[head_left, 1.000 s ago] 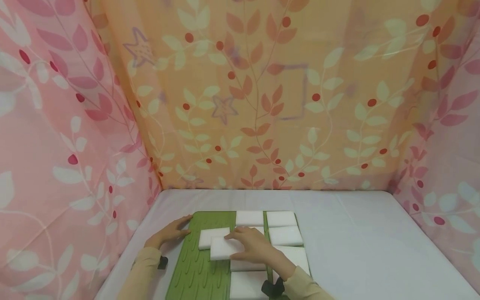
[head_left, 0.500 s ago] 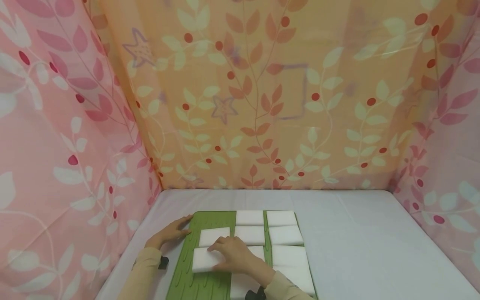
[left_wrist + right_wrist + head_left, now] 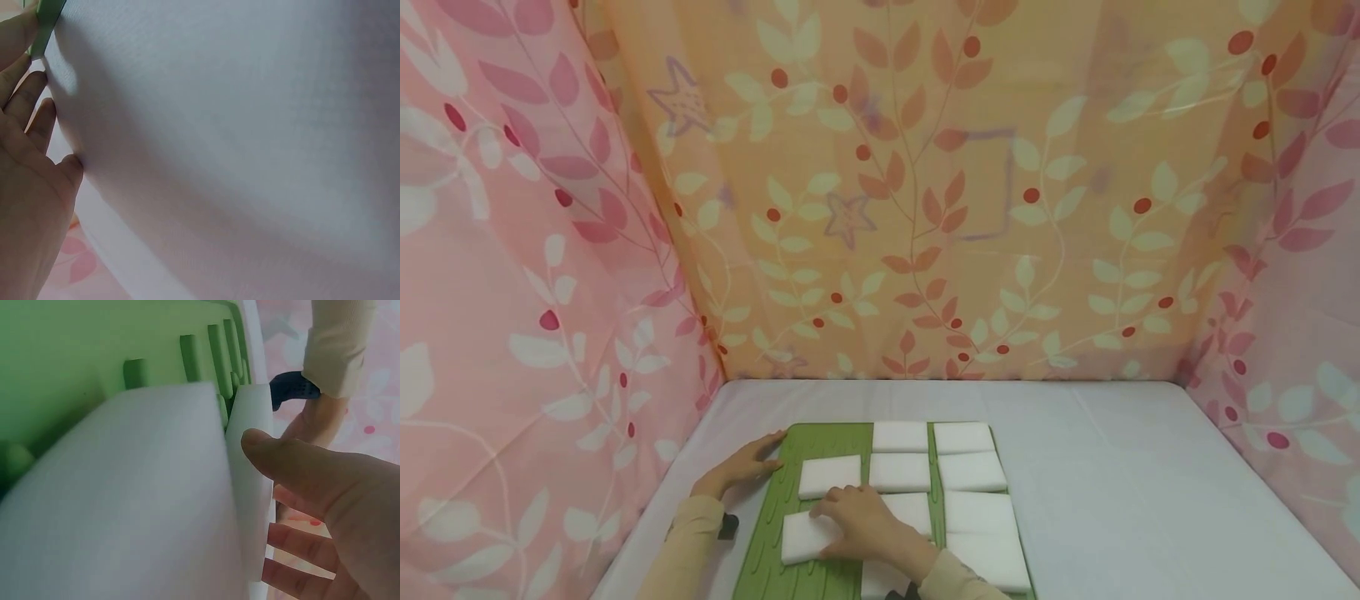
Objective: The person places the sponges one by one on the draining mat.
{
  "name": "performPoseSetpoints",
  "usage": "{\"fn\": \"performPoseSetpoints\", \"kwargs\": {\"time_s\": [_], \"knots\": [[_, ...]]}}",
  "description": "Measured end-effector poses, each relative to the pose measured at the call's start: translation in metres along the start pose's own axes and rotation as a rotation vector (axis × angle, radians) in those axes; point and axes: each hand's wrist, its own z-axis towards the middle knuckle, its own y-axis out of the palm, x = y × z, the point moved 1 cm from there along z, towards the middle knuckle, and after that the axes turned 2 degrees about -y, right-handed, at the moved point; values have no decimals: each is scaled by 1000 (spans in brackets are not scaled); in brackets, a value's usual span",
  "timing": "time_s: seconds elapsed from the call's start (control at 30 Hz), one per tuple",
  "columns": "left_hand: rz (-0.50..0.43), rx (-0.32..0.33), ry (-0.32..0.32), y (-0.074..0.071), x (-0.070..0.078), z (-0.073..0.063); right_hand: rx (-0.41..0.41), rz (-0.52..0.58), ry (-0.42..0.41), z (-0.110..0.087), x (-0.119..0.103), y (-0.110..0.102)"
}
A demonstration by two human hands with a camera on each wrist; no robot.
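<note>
My right hand (image 3: 867,527) pinches a white sponge block (image 3: 802,535) by its right end, just at the left part of a green ridged mat (image 3: 763,546). In the right wrist view the thumb lies on one side of this sponge block (image 3: 250,487) and the fingers on the other. Whether it touches the mat underneath cannot be told. Another white block (image 3: 830,477) lies behind it. My left hand (image 3: 741,467) rests at the mat's far left edge with extended fingers; the left wrist view shows them by the green edge (image 3: 47,31).
Several more white blocks lie on the mat in two columns, a middle one (image 3: 899,472) and a right one (image 3: 973,471). White cloth (image 3: 1150,492) covers the table. Floral curtains (image 3: 925,192) stand at the back and both sides.
My right hand has carried the sponge block left and nearer to me, away from the block it overlapped one second ago. The left hand has stayed in place.
</note>
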Motion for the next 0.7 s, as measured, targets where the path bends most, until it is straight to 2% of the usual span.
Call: {"fn": "performPoseSetpoints", "kwargs": {"time_s": [0.2,0.3,0.47,0.6,0.7], "knots": [[-30,9,-31,1,3,5,23,-33,-22,-1,10,-3],[-23,20,-18,0,3,6,34,-27,-19,-1,18,-9],[-6,45,21,-3,1,8,41,6,35,-6,30,-25],[27,61,66,-5,1,9,89,-6,67,-12,41,-37],[50,71,69,-7,1,9,128,-11,87,-17,53,-40]]}}
